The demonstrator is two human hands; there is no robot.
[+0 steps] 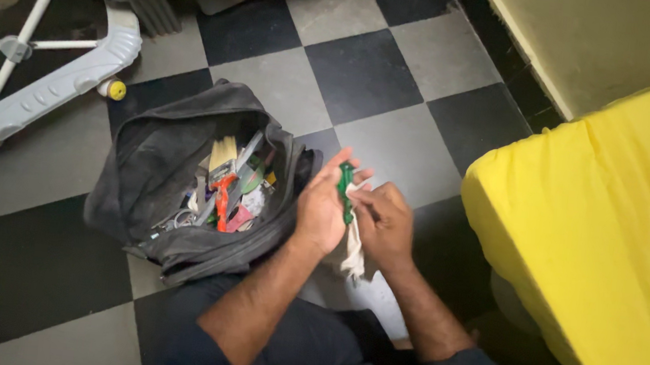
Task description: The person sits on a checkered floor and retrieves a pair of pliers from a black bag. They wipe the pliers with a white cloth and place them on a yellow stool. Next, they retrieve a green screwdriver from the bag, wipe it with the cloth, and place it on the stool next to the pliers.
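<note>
- The left hand and the right hand meet above the floor, just to the right of an open bag.
- Between them is a small green tool, standing roughly upright; it looks like a handle of some kind, though it is too small and dim to tell for sure.
- The left hand has its palm turned toward the tool, fingers stretched up and loosely curved beside it, touching it along one side.
- The right hand is closed in a pinch, fingertips grasping the green tool from the other side together with a pale cloth.
- The cloth hangs down from under the right hand, between the two wrists.
- Both forearms are bare, coming out of dark sleeves at the bottom of the view.
- Just left of the hands, the dark grey bag lies open on the floor, its mouth facing up.
- Inside it is a jumble of tools: an orange-handled one, a pale yellow flat piece, grey metal parts and some wire.
- The floor is a checker pattern of black and grey tiles.
- To the right stands something covered in yellow fabric, close to the right elbow.
- At the upper left is a white plastic frame with a small yellow wheel, well apart from the hands.
</note>
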